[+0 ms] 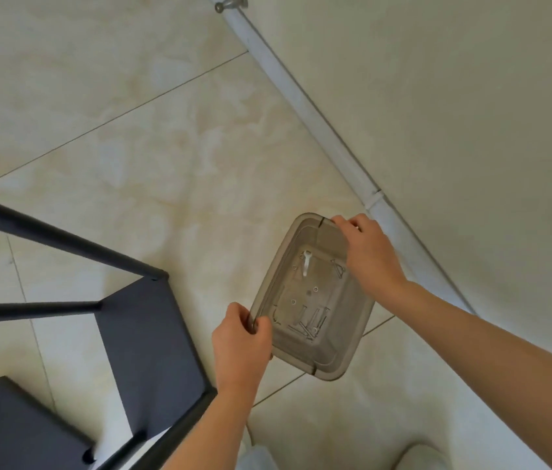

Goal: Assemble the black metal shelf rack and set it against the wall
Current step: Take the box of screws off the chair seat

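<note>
Your left hand (241, 337) and right hand (366, 249) are gripping the tub (332, 365) by its rim; the rack (152, 334) is looking rigid, probably heavy: grab its posts (64, 239)

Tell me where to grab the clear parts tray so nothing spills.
Grip the tray by its rim at two opposite corners, coming from either side, as the left hand and right hand do now. It is shallow and open-topped, with loose screws on its floor, so opposed grips should keep it level.
</note>
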Tool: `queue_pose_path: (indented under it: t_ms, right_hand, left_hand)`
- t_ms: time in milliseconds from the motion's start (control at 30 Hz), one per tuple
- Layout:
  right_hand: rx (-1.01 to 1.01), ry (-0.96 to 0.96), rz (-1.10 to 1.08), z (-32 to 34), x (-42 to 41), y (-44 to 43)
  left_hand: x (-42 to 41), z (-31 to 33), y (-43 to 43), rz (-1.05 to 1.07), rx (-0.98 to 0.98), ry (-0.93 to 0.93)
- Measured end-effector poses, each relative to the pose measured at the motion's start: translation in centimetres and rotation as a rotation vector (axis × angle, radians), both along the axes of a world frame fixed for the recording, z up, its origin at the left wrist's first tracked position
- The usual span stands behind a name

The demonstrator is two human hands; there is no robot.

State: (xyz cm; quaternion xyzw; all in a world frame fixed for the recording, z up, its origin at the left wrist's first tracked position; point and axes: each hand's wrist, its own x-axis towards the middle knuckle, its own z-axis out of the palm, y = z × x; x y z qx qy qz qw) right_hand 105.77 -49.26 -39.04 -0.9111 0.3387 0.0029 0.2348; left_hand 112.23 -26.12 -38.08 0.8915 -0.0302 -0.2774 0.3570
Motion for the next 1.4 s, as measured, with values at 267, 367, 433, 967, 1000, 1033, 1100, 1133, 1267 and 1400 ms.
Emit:
queue_pose_path:
  t_ms: [267,367,433,967,1000,1033,1100,1133,1267,1400]
  right_hand:
    - [-0.108,-0.015,0.118,-2.7,0.4,0.2]
    - [-0.181,0.032,0.169,-3.8,0.6,0.3]
    - [-0.213,0.052,0.188,-4.5,0.7,0.6]
    - [0.317,0.058,-0.382,-3.6,-7.9,7.5]
    - [0.344,0.042,-0.389,-3.7,-8.4,8.0]
    - [0.361,0.027,-0.392,-3.8,-8.7,8.3]
    - [0.382,0.029,-0.389,-3.8,-8.8,8.9]
    - [0.394,0.041,-0.391,-3.8,-8.7,9.1]
    - [0.438,0.047,-0.367,-3.1,-7.4,10.1]
    - [0.449,0.046,-0.339,-2.8,-6.3,10.9]
  left_hand:
    - [0.0,-3.4,1.4,-0.217,-0.083,0.035]
    - [-0.3,-4.1,2.0,-0.343,-0.006,0.027]
    - [0.0,-4.3,2.2,-0.394,0.033,0.017]
    - [-0.5,-4.4,1.2,-0.514,0.442,-0.32]
    - [-0.5,-4.5,1.3,-0.545,0.446,-0.332]
    - [-0.7,-4.5,1.4,-0.565,0.444,-0.337]
    - [-1.1,-4.4,1.7,-0.568,0.425,-0.316]
    - [-1.3,-4.2,1.8,-0.555,0.409,-0.294]
    - [-1.1,-4.0,2.9,-0.488,0.264,-0.195]
    - [-0.9,-3.7,3.7,-0.419,0.179,-0.158]
